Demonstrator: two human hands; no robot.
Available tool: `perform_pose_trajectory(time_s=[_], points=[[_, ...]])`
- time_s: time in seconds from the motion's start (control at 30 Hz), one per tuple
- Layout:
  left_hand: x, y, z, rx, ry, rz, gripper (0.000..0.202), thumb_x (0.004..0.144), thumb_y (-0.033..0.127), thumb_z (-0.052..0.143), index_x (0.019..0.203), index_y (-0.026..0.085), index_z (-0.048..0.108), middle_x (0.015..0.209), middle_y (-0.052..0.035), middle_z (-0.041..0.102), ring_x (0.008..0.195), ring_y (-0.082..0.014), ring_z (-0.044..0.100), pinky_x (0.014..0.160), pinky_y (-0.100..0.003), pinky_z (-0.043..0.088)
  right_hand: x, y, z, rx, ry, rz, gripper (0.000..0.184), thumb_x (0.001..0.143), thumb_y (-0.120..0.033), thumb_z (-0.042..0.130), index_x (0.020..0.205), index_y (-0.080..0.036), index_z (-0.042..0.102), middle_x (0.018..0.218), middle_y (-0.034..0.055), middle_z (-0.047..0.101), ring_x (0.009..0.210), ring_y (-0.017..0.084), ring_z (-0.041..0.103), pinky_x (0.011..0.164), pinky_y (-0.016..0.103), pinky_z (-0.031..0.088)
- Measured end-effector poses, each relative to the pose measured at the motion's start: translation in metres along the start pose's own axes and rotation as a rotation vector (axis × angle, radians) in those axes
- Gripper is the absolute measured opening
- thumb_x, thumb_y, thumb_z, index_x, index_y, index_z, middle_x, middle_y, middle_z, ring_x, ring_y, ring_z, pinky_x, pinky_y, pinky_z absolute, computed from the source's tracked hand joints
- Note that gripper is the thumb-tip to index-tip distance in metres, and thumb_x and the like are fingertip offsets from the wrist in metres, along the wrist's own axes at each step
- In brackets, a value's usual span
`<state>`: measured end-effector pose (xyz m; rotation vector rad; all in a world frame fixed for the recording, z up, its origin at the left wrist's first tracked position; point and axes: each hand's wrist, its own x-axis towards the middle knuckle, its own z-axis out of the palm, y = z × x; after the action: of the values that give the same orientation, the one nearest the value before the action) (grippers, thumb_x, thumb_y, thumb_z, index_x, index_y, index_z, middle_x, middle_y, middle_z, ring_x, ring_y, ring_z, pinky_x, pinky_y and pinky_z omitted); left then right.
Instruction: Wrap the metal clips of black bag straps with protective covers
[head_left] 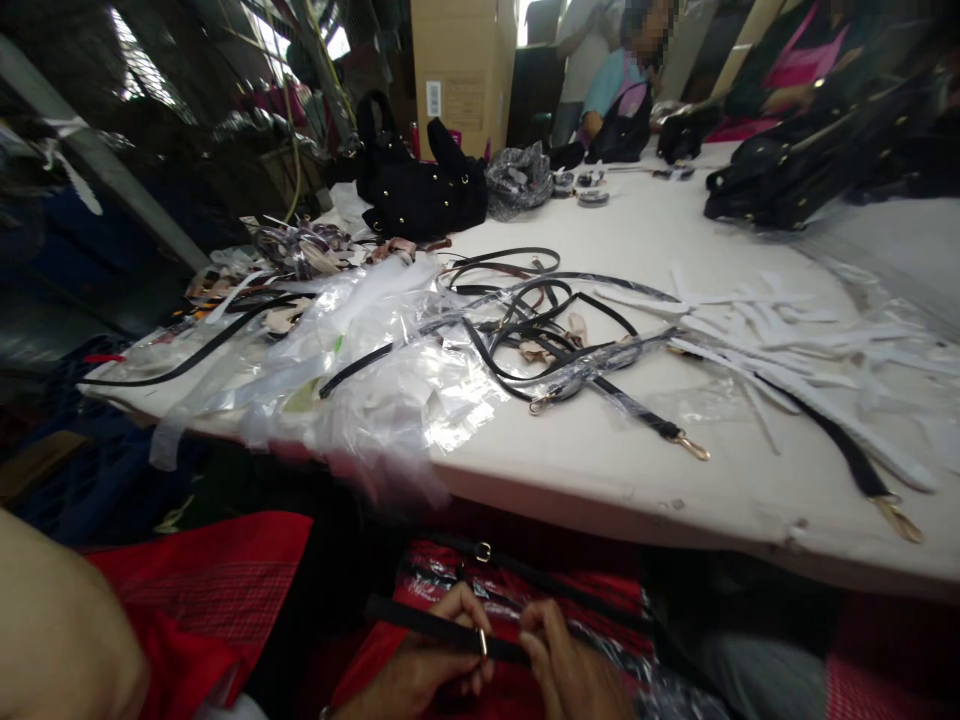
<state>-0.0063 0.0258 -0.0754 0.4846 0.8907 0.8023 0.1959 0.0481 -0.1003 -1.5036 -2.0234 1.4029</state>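
Low in the view, over a lap in red cloth, a black strap (417,617) runs between my two hands. My left hand (442,655) pinches it beside a gold-coloured metal slider (482,643). Just to the right, my right hand (562,660) grips the same strap with fingers curled round it. Behind the hands, another black strap with a gold buckle (482,552) lies across the lap, along with some clear plastic wrap (510,600). The strap's right end is hidden by my right hand.
On the white table (525,480) lie tangled black straps (517,375) with gold hooks, clear plastic bags (382,400) hanging over the edge, and white strips (780,320). Black bags (427,190) and a cardboard box (465,70) stand behind. People (622,80) are at the far side.
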Motion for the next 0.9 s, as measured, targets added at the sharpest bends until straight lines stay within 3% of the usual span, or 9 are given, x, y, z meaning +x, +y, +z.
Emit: perform_pose_trajectory(time_s=[0.2, 0.4, 0.5, 0.57, 0.67, 0.77, 0.9], points=[[0.003, 0.003, 0.007, 0.000, -0.078, -0.062, 0.022, 0.084, 0.030, 0.070, 0.100, 0.019, 0.060, 0.083, -0.0038, 0.066, 0.066, -0.0135, 0.056, 0.059, -0.022, 0.035, 0.003, -0.003, 0.005, 0.182, -0.107, 0.032, 0.027, 0.100, -0.039, 0.030, 0.101, -0.025, 0.053, 0.076, 0.0023, 0.073, 0.067, 0.020, 0.070, 0.060, 0.025, 0.043], [0.008, -0.011, -0.001, -0.017, -0.015, -0.031, 0.020, 0.082, 0.028, 0.072, 0.095, 0.018, 0.060, 0.075, -0.0028, 0.065, 0.059, -0.0111, 0.052, 0.055, -0.021, 0.034, 0.003, -0.002, 0.017, 0.248, -0.061, 0.083, 0.039, 0.100, -0.050, 0.027, 0.102, -0.024, 0.056, 0.074, 0.0022, 0.074, 0.065, 0.020, 0.070, 0.059, 0.027, 0.047], [0.012, -0.018, 0.000, -0.050, 0.045, -0.041, 0.022, 0.078, 0.028, 0.075, 0.089, 0.018, 0.059, 0.065, 0.0018, 0.058, 0.053, -0.0092, 0.046, 0.051, -0.020, 0.031, -0.001, 0.000, 0.025, 0.224, 0.083, 0.016, 0.051, 0.096, -0.062, 0.033, 0.118, -0.024, 0.058, 0.103, 0.0075, 0.076, 0.090, 0.023, 0.073, 0.076, 0.030, 0.054], [0.014, -0.020, 0.006, -0.056, 0.103, -0.006, 0.023, 0.076, 0.028, 0.077, 0.087, 0.019, 0.059, 0.068, 0.0030, 0.057, 0.055, -0.0093, 0.046, 0.053, -0.020, 0.032, -0.004, -0.004, 0.028, 0.124, 0.230, -0.114, 0.060, 0.089, -0.070, 0.044, 0.126, -0.025, 0.060, 0.125, 0.0096, 0.069, 0.112, 0.028, 0.066, 0.094, 0.036, 0.051], [0.016, -0.018, 0.019, 0.001, 0.137, 0.067, 0.022, 0.077, 0.029, 0.075, 0.085, 0.018, 0.058, 0.080, 0.0003, 0.060, 0.070, -0.0130, 0.053, 0.061, -0.022, 0.037, -0.007, -0.012, 0.029, -0.017, 0.375, -0.183, 0.050, 0.092, -0.065, 0.045, 0.116, -0.028, 0.071, 0.122, 0.0108, 0.069, 0.113, 0.031, 0.063, 0.098, 0.043, 0.048], [0.017, -0.018, 0.027, 0.086, 0.159, 0.044, 0.019, 0.079, 0.027, 0.069, 0.083, 0.018, 0.053, 0.075, 0.0010, 0.059, 0.068, -0.0130, 0.052, 0.062, -0.023, 0.038, -0.009, -0.009, 0.028, 0.126, 0.394, 0.026, 0.048, 0.095, -0.058, 0.043, 0.097, -0.024, 0.077, 0.104, 0.0127, 0.073, 0.099, 0.029, 0.067, 0.088, 0.040, 0.052], [0.016, -0.021, 0.025, 0.170, 0.150, 0.008, 0.021, 0.080, 0.031, 0.065, 0.089, 0.016, 0.053, 0.073, 0.0001, 0.060, 0.061, -0.0115, 0.049, 0.059, -0.024, 0.036, -0.008, 0.009, 0.030, 0.670, 0.299, 0.382, 0.057, 0.082, -0.071, 0.056, 0.090, -0.017, 0.073, 0.079, 0.0077, 0.075, 0.074, 0.025, 0.071, 0.071, 0.034, 0.057]])
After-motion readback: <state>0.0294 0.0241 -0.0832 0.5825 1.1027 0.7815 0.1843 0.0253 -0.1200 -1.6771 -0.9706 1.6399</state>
